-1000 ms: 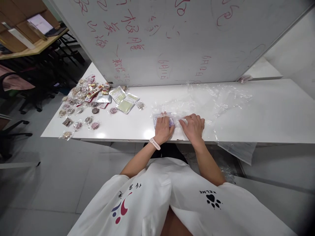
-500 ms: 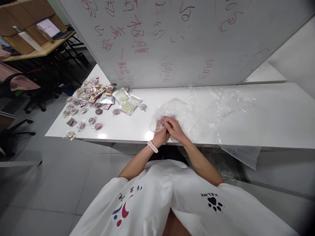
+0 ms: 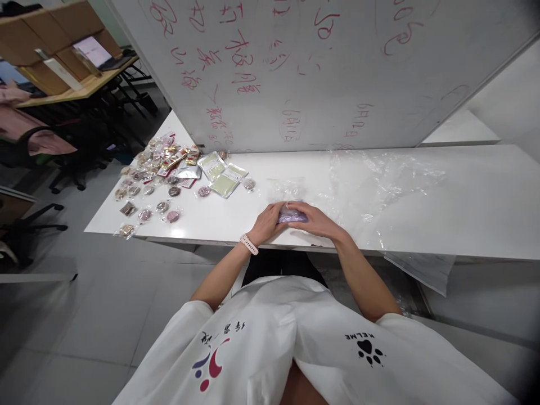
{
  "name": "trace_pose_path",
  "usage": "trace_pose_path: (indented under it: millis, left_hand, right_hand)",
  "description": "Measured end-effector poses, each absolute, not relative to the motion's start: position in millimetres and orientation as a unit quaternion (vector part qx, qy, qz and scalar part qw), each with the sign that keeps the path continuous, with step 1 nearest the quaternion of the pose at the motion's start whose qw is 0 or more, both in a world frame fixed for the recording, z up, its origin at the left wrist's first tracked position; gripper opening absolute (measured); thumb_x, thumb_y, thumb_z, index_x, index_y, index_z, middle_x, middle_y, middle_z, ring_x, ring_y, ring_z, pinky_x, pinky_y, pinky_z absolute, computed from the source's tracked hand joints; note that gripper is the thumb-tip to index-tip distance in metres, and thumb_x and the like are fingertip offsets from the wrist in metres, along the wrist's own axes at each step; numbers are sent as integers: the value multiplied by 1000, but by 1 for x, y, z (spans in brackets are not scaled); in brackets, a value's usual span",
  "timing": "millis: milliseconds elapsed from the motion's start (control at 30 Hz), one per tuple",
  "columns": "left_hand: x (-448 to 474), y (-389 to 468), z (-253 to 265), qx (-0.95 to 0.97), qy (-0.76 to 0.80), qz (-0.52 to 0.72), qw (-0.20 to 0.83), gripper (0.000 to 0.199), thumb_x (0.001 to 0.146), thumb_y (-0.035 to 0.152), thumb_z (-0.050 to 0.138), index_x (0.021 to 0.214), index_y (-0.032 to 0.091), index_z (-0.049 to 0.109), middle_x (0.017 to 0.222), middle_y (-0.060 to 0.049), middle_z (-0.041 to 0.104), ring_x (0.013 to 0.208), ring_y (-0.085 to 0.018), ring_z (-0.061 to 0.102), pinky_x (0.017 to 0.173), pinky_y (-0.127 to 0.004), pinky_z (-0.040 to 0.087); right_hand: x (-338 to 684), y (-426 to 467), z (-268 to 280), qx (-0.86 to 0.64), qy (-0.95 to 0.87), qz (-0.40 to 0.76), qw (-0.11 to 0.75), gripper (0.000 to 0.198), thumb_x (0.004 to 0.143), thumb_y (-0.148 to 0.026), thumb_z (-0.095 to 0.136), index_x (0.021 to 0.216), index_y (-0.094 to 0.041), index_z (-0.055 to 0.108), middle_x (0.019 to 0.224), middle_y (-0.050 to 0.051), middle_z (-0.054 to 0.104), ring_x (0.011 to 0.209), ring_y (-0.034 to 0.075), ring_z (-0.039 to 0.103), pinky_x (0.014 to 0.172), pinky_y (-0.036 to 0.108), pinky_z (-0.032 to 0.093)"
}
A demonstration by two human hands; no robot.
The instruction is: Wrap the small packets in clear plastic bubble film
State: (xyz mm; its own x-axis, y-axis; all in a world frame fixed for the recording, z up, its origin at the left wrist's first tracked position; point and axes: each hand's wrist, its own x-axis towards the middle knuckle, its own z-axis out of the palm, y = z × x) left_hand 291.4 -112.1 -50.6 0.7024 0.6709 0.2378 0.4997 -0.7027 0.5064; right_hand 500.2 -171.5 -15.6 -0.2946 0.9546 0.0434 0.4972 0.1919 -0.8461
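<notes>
Between my two hands, near the table's front edge, is a purple packet (image 3: 292, 214) in clear plastic. My left hand (image 3: 266, 224) grips its left side, and my right hand (image 3: 317, 221) closes on its right side, with the fingertips of both meeting near its top. Clear plastic film (image 3: 287, 187) spreads from the packet over the tabletop beyond my fingers. Parts of the packet are covered by the fingers, so its full shape does not show. A small dark thing (image 3: 316, 245) lies at the table edge under my right wrist.
Several small wrapped round pieces (image 3: 162, 207) and shiny sachets are heaped on the left of the white table (image 3: 219, 222). Two green-and-silver pouches (image 3: 228, 180) lie beside them. Crumpled clear plastic (image 3: 379, 185) covers the right part. A whiteboard (image 3: 253, 118) stands along the back.
My hands were overlapped with crumpled clear plastic around them. They have now moved apart to either side of the purple packet, which shows plainly, and the film lies flatter beyond it.
</notes>
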Motion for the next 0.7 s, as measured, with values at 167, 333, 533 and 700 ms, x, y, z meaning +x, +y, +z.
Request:
trace_pose_path:
  millis: [167,333,533,700]
  left_hand:
    - [295,-79,-26,877,371,161,259,40,96,51,48,108,16,62,87,-8,67,76,-20,60,67,-30,43]
    - [309,-30,-5,815,421,159,366,49,91,56,52,61,17,56,53,1,45,53,-12,38,55,-28,23]
    - [333,-6,-22,771,550,172,270,38,92,48,56,69,18,61,65,-4,60,69,-19,54,64,-30,32]
    - [347,-16,-38,729,613,210,218,31,97,43,51,116,19,58,101,-10,69,95,-25,63,76,-31,39]
  right_hand:
    - [515,-158,-8,-511,-712,352,328,45,89,-47,61,132,-33,60,136,3,59,124,27,56,102,41,45]
    - [511,-108,-12,-616,-647,276,355,29,89,-45,57,102,-22,66,91,3,68,81,20,60,75,32,46]
    - [508,-60,-29,-743,-575,219,263,31,84,-49,62,87,-18,64,100,8,63,89,21,59,81,33,44]
    - [513,-56,-34,-744,-562,247,265,79,73,-52,75,139,-16,48,137,15,52,114,26,57,94,35,45]
